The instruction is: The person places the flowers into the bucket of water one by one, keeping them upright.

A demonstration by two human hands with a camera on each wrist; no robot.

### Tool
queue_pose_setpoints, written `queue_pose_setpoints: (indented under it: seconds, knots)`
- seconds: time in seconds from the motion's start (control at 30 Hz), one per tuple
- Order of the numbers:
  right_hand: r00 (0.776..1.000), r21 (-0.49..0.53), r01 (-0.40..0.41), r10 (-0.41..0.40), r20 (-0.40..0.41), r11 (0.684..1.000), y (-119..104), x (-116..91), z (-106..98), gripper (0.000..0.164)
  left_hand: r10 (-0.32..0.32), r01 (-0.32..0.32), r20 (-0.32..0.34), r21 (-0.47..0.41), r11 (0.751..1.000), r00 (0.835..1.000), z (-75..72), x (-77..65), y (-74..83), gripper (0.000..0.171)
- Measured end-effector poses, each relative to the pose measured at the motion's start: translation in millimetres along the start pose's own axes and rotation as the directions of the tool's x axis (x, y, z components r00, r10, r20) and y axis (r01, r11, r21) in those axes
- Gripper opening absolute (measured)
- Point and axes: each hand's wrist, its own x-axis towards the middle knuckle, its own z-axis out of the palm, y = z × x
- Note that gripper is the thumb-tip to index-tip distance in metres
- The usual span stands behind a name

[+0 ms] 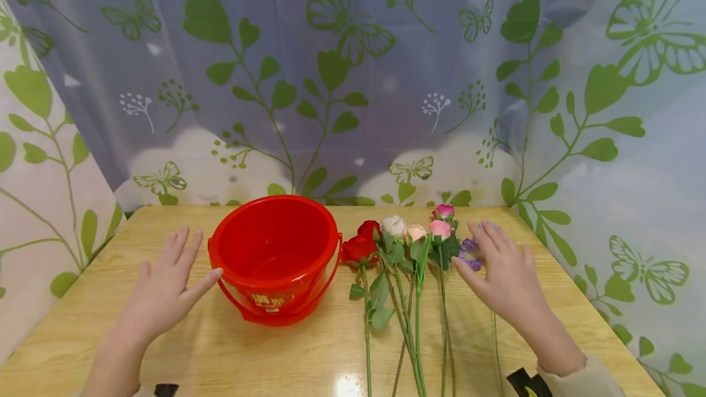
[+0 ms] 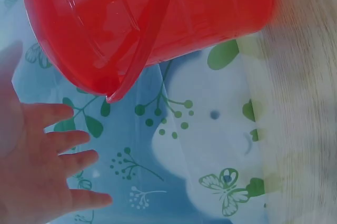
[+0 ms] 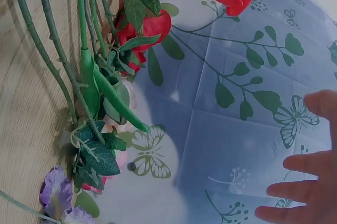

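Note:
A red plastic bucket (image 1: 276, 299) with its handle hanging down stands left of centre on the table. My left hand (image 1: 165, 287) hovers beside its left side with fingers spread, holding nothing. To the bucket's right lie long-stemmed artificial flowers: red roses (image 1: 360, 249), a white rose (image 1: 394, 225), a peach rose (image 1: 416, 233), pink roses (image 1: 440, 229) and a purple flower (image 1: 470, 254). Over the purple flower my right hand (image 1: 504, 274) is held with straight fingers, partly covering it. In the right wrist view, a closed green bud (image 3: 90, 87) shows among the stems.
The wooden table (image 1: 182, 360) carries the bucket and flowers, their stems running toward the near edge. Behind it hangs a blue and white curtain (image 1: 386, 109) printed with green leaves and butterflies, which also covers both sides.

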Motion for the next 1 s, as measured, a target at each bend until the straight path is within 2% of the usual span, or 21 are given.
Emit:
queue_pose_setpoints:
  seconds: [0.07, 0.17, 0.3, 0.43, 0.6, 0.73, 0.87, 1.0]
  knots:
    - [0.995, 0.016, 0.046, -0.044, -0.094, 0.999, -0.6, 0.5, 1.3, 0.059, 0.021, -0.022, -0.053, -0.015, 1.000, 0.998, -0.9, 0.5, 0.9, 0.074]
    - [0.971, 0.035, 0.121, -0.111, -0.209, 0.992, -1.2, 1.9, 2.9, 0.047, 0.043, -0.046, -0.136, -0.021, 0.999, 0.990, -2.1, 1.1, 3.2, 0.067]
    - [0.943, 0.040, 0.185, -0.166, -0.288, 0.982, -1.7, 2.8, 5.5, 0.034, 0.024, -0.031, -0.177, -0.035, 0.999, 0.984, -2.9, 0.7, 5.5, 0.059]
    - [0.933, 0.030, 0.209, -0.190, -0.306, 0.978, -1.1, 2.6, 7.8, 0.030, 0.015, -0.026, -0.209, -0.046, 0.999, 0.978, -3.0, -0.5, 5.5, 0.051]
    - [0.933, 0.024, 0.207, -0.190, -0.306, 0.978, 0.3, 2.2, 8.7, 0.031, 0.038, -0.057, -0.280, -0.061, 0.997, 0.959, -2.1, 0.1, 5.2, 0.044]
    - [0.941, 0.045, 0.185, -0.164, -0.295, 0.982, 1.1, 1.2, 8.5, 0.030, 0.041, -0.070, -0.307, -0.083, 0.994, 0.951, -1.6, 2.9, 5.7, 0.042]
    - [0.953, 0.078, 0.156, -0.129, -0.274, 0.985, 1.9, -0.7, 8.6, 0.030, 0.020, -0.060, -0.314, -0.117, 0.991, 0.949, -0.8, 6.6, 6.0, 0.041]
    - [0.964, 0.098, 0.121, -0.093, -0.250, 0.988, 5.7, -3.4, 9.2, 0.029, 0.006, -0.061, -0.342, -0.152, 0.986, 0.940, 2.6, 11.6, 6.8, 0.039]
